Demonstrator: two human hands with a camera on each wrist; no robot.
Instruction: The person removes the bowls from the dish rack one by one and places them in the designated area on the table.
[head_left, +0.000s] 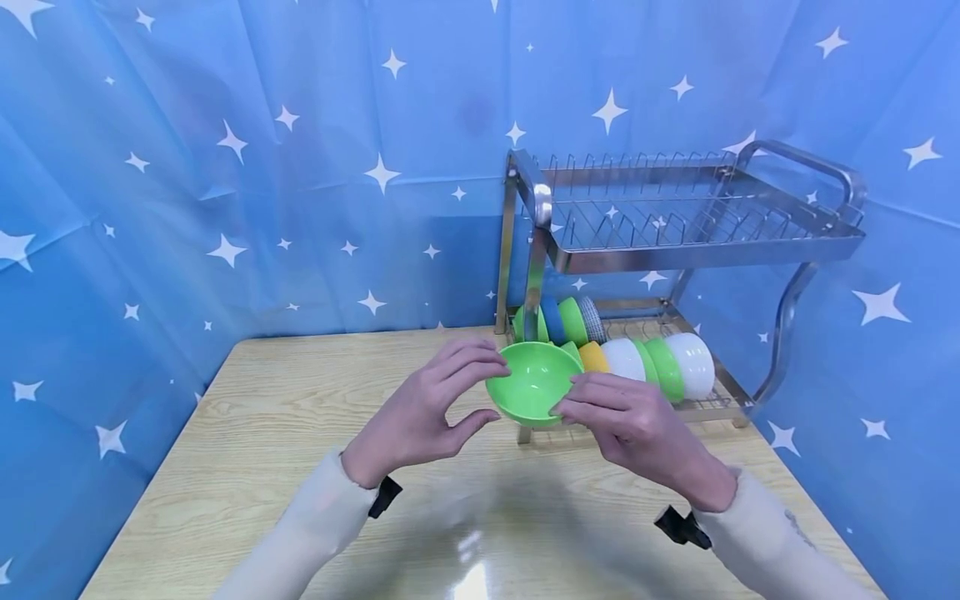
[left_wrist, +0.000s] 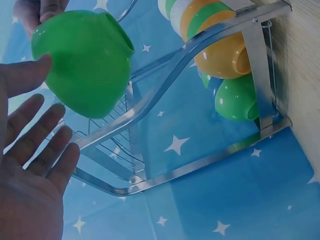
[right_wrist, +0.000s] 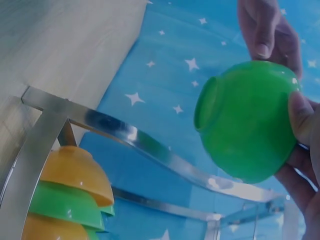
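Note:
A green bowl is held up above the table in front of the rack, its hollow side facing the head camera. My right hand pinches its right rim, with the thumb against the outside in the right wrist view. On the other side, my left hand has its fingertips right at the left rim, thumb apart below. The left wrist view shows that hand's fingers spread and loose beside the bowl's smooth outer wall, its thumb overlapping the bowl.
A two-tier metal dish rack stands at the right of the wooden table. On its lower shelf, white bowls, green ones and an orange bowl are nested sideways, with more behind. A blue star-patterned curtain hangs around the table.

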